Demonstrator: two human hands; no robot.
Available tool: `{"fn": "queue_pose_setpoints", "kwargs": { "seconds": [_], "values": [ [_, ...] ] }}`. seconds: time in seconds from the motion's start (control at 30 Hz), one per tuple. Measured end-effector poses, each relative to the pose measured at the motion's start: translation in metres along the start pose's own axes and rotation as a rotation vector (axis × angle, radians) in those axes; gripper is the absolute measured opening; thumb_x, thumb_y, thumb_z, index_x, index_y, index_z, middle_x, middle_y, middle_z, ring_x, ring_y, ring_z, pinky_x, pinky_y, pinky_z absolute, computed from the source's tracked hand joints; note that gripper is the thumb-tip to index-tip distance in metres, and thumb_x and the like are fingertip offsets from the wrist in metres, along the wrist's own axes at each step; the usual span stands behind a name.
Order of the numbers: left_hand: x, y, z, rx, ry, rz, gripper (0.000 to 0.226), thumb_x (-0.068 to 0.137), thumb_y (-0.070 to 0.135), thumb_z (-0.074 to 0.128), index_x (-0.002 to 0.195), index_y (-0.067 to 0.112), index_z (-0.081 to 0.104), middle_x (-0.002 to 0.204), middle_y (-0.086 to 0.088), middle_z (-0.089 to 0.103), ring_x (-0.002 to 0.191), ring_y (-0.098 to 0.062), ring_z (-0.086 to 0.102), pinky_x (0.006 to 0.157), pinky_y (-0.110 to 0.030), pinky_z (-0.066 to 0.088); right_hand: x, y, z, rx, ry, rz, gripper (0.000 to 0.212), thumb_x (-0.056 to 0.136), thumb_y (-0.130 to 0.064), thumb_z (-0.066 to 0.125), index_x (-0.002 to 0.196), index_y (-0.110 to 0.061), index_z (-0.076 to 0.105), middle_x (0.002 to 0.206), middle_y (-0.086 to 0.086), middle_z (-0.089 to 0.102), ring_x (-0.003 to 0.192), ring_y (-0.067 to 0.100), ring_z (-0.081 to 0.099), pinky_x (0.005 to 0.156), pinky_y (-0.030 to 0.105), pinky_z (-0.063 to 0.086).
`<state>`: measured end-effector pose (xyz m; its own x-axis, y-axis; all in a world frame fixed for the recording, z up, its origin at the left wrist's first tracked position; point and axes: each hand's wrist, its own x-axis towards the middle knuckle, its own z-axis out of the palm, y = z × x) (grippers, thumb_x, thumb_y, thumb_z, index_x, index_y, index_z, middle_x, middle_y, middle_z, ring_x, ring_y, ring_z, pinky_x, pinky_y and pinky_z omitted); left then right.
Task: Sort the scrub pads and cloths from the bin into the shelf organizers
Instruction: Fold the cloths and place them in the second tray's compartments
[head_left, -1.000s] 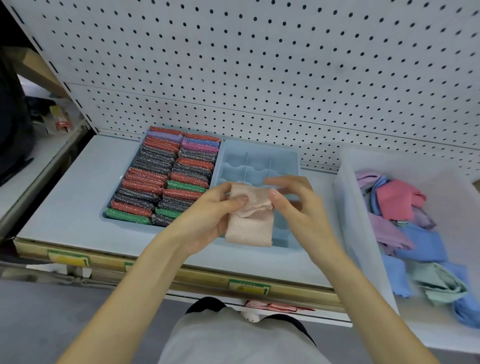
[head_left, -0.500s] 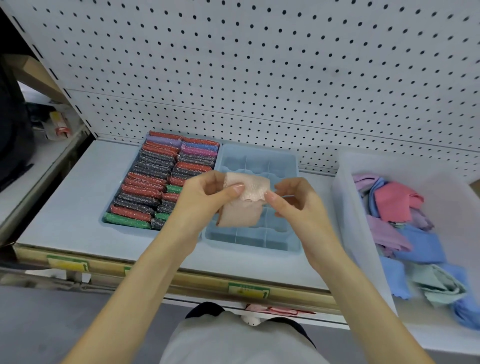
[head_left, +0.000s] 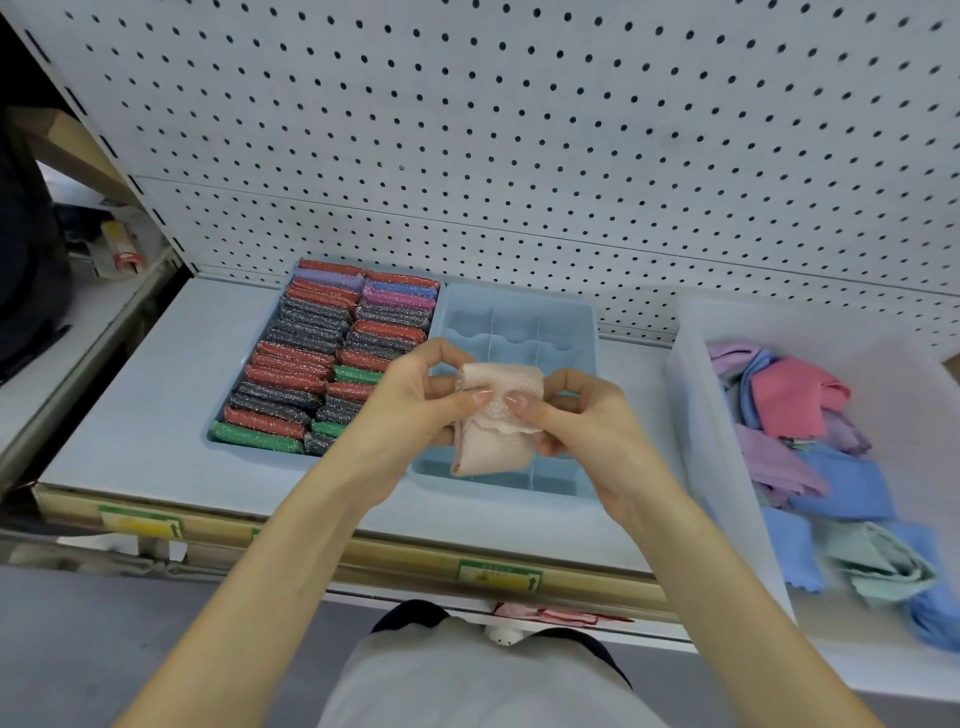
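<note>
Presently, the scrub pads (head_left: 311, 364) fill the tray left of the divided organizer (head_left: 566, 322), packed tight in rows. Over that organizer's near half, the left hand (head_left: 410, 410) and right hand (head_left: 582, 426) both pinch the pink cloth (head_left: 488, 436), thumbs close together on its fold. Recommended: make the fold compact and narrow enough for one compartment before lowering. Right of the organizer, the bin (head_left: 696, 415) holds loose cloths (head_left: 831, 467). The dividers may snag a slack edge; no other obstruction is apparent.
</note>
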<state>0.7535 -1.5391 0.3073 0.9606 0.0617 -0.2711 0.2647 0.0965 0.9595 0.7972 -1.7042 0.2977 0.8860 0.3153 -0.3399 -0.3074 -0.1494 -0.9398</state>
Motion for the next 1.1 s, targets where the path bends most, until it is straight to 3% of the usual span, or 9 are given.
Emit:
{"fn": "queue_pose_setpoints", "kwargs": {
  "seconds": [0.17,0.27,0.37,0.5,0.6,0.73,0.87,1.0,1.1],
  "values": [
    [0.000,0.002,-0.002,-0.083,-0.054,-0.054,0.019,0.084,-0.006,0.061,0.097,0.007,0.057,0.086,-0.007,0.073,0.082,-0.020,0.071,0.066,-0.028,0.058,0.004,0.004,-0.008,-0.075,-0.089,-0.003,0.035,0.079,-0.028,0.073,0.108,-0.014,0.057,0.109,0.009,0.064,0.096,0.020,0.065,0.082,0.036,0.056],
    [0.000,0.005,-0.002,-0.036,-0.042,-0.033,0.016,0.085,-0.002,0.062,0.098,0.008,0.061,0.093,-0.008,0.073,0.089,-0.023,0.070,0.075,-0.035,0.060,0.001,0.001,-0.008,0.061,-0.175,-0.056,0.011,0.086,-0.012,0.065,0.092,-0.011,0.056,0.096,0.011,0.067,0.080,0.017,0.066,0.064,0.028,0.054],
    [-0.001,0.005,-0.002,-0.015,-0.087,-0.090,0.023,0.090,0.017,0.059,0.113,0.014,0.059,0.108,-0.008,0.070,0.096,-0.023,0.069,0.074,-0.039,0.059,0.000,0.001,-0.004,0.092,-0.121,-0.157,0.014,0.089,-0.005,0.059,0.087,-0.013,0.048,0.083,0.006,0.066,0.067,0.012,0.063,0.052,0.023,0.049],
    [-0.003,0.004,-0.003,-0.136,-0.266,-0.234,0.049,0.086,0.047,0.046,0.127,0.019,0.054,0.121,-0.007,0.066,0.104,-0.027,0.067,0.074,-0.039,0.058,0.005,0.005,0.000,-0.023,-0.085,-0.364,0.025,0.085,0.005,0.062,0.085,-0.017,0.049,0.082,0.000,0.057,0.067,0.013,0.057,0.054,0.024,0.046],
    [0.000,0.008,-0.003,-0.195,-0.215,-0.286,0.057,0.079,0.055,0.044,0.117,0.015,0.061,0.110,-0.012,0.071,0.100,-0.027,0.069,0.077,-0.034,0.059,0.009,0.007,-0.007,-0.050,-0.144,-0.431,0.036,0.080,0.006,0.063,0.082,-0.030,0.058,0.098,-0.003,0.066,0.083,0.021,0.063,0.066,0.032,0.048],
    [0.008,0.010,-0.004,-0.161,-0.171,-0.309,0.039,0.086,0.034,0.057,0.111,0.004,0.061,0.104,-0.014,0.072,0.096,-0.024,0.070,0.075,-0.029,0.059,0.013,0.008,-0.015,-0.115,-0.204,-0.469,0.047,0.068,0.009,0.054,0.079,-0.036,0.064,0.106,-0.004,0.061,0.099,0.016,0.063,0.077,0.030,0.052],
    [0.015,0.009,-0.009,-0.100,-0.123,-0.294,0.033,0.085,0.008,0.065,0.117,0.003,0.057,0.111,-0.015,0.068,0.097,-0.023,0.070,0.078,-0.031,0.058,0.018,0.006,-0.025,-0.076,-0.230,-0.381,0.035,0.067,0.007,0.042,0.078,-0.014,0.069,0.109,0.003,0.064,0.108,0.017,0.062,0.083,0.023,0.050],
    [0.022,0.004,-0.012,0.111,-0.074,-0.191,0.033,0.080,0.004,0.072,0.110,0.003,0.055,0.101,-0.012,0.072,0.091,-0.022,0.071,0.080,-0.035,0.058,0.029,0.000,-0.021,-0.158,-0.231,-0.207,0.013,0.085,-0.011,0.065,0.095,-0.019,0.065,0.099,-0.006,0.068,0.092,0.008,0.065,0.078,0.022,0.050],
    [0.031,0.002,-0.020,0.227,-0.078,-0.096,0.027,0.077,0.005,0.076,0.098,0.005,0.059,0.092,-0.005,0.074,0.082,-0.016,0.070,0.073,-0.028,0.057,0.042,-0.006,-0.010,-0.323,-0.332,-0.170,0.016,0.081,-0.012,0.072,0.094,-0.019,0.065,0.092,-0.002,0.068,0.084,0.011,0.065,0.074,0.023,0.050]
  ]
}}
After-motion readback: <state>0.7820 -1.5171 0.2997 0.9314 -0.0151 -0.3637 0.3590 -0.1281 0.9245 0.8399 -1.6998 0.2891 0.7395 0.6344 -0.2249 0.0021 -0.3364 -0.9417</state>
